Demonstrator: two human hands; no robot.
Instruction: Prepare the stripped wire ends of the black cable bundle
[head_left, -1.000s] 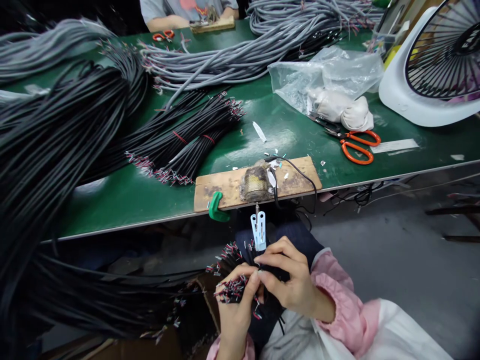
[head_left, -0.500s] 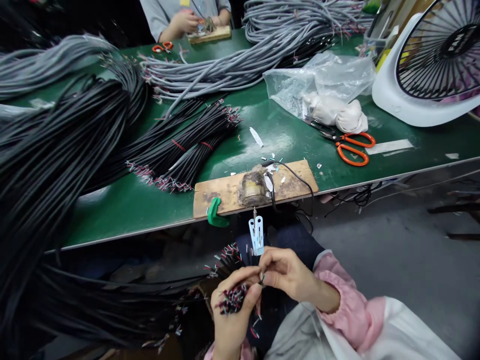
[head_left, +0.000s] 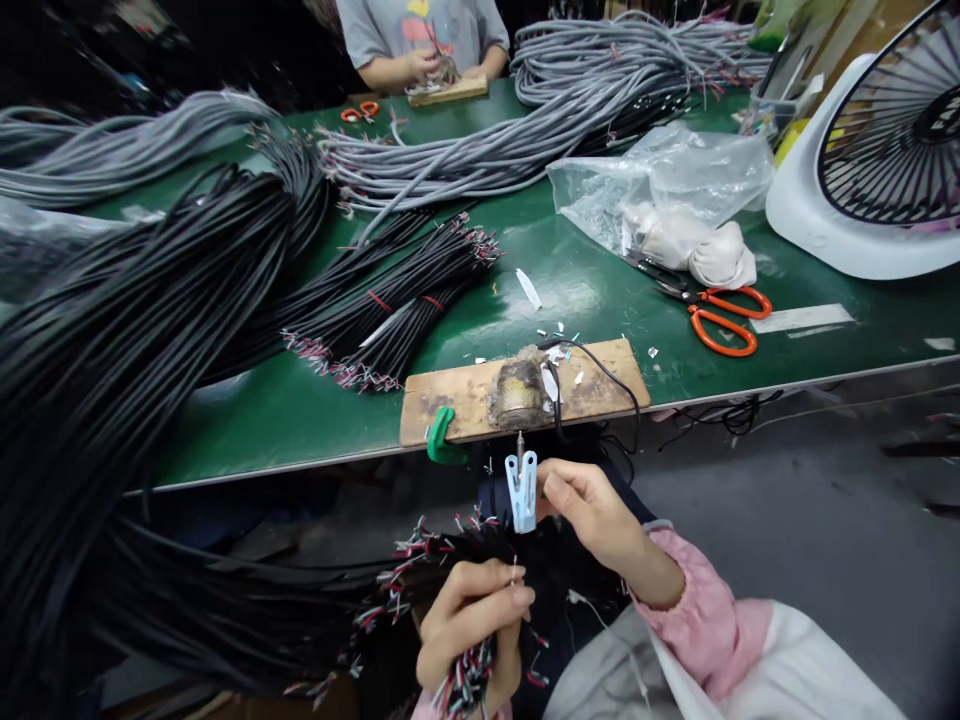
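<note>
A green table (head_left: 315, 410) fills most of the view, its near edge running across the middle. A great mass of black cables (head_left: 127, 340) drapes over its left side and hangs down past the edge toward the person's lap. Grey cables (head_left: 480, 150) lie in long loops across the far side, where another person (head_left: 420, 40) sits working with both hands on a small board. At the right edge stands a white fan (head_left: 862, 170), with a clear plastic bag (head_left: 660, 190) beside it and orange scissors (head_left: 720, 315) just in front of the bag.

A wooden board (head_left: 465, 395) lies at the table's near edge, held by a green clamp (head_left: 441, 440). A brown spool (head_left: 517, 392) sits on it, and a pale blue clip (head_left: 522, 490) hangs below the edge on a metal tip.

Below the table, the left hand (head_left: 469, 630) is closed around a bundle of cable ends (head_left: 465, 685) with red, white and black wires, thumb and forefinger pinching 1 thin wire upright. The right hand (head_left: 592, 510) is raised just beside the clip, fingers curled together, its fingertips touching the clip's right side; whether they hold a wire I cannot tell.
</note>
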